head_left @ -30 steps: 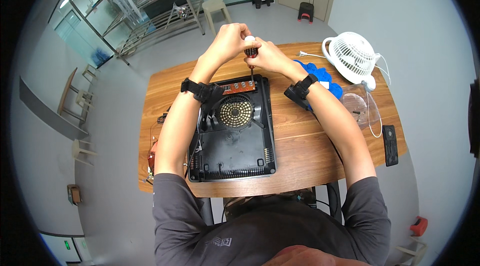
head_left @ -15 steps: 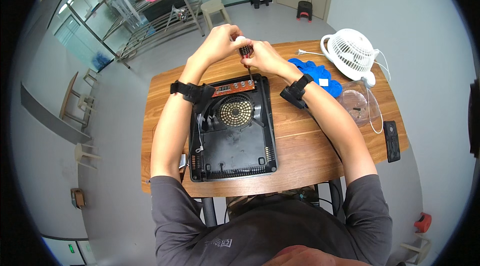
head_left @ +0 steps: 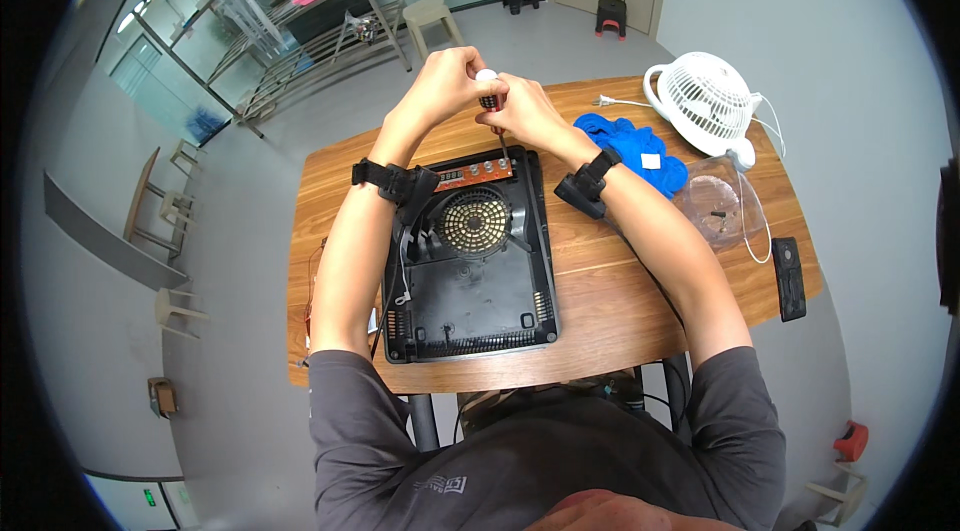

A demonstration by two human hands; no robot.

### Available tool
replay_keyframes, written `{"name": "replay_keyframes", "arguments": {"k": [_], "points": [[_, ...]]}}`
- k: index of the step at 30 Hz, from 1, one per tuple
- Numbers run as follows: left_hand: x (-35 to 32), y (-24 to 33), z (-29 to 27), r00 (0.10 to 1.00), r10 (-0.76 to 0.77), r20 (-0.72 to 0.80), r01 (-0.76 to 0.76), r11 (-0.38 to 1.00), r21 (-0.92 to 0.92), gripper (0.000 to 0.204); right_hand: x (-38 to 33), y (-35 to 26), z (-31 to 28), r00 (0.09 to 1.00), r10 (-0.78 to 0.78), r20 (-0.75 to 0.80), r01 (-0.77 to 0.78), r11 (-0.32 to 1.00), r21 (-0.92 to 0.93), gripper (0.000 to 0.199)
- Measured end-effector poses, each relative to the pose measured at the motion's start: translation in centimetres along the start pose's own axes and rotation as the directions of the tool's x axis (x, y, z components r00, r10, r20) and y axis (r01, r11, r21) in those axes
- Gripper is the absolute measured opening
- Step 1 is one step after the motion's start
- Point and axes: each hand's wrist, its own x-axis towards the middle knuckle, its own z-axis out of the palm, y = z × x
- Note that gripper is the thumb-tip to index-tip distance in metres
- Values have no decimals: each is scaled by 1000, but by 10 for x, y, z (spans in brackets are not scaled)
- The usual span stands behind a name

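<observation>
A black plastic housing (head_left: pixel 470 301), like the opened base of an induction cooker, lies on the wooden table in front of me. An orange-brown circuit board (head_left: pixel 487 172) with a small display and several round buttons sits along its far edge. Over that board's right end stands a screwdriver (head_left: pixel 490 99) with a red and black handle and a white cap, its shaft pointing down to the board. My left hand (head_left: pixel 447 86) pinches the handle's top. My right hand (head_left: pixel 528 114) has its fingers closed round the lower handle. The fan grille (head_left: pixel 474 223) lies nearer me.
To the right are a blue cloth (head_left: pixel 625 146), a white fan (head_left: pixel 706 101) with its cord and plug, a clear plastic container (head_left: pixel 712 201) with small dark parts, and a black flat tool (head_left: pixel 789 278). Stools (head_left: pixel 432 19) and a metal rack (head_left: pixel 330 51) stand beyond the table.
My view has shifted slightly. Both hands stay on the screwdriver, and its shaft still points at the board's right end; my left wrist appears turned a little.
</observation>
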Motion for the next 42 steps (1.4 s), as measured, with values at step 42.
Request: {"name": "replay_keyframes", "arguments": {"k": [42], "points": [[0,-3,-11,997,46,65,-45,999,-22,40,-1,6,1,1000,1,30,-1,1000,-8,31]]}}
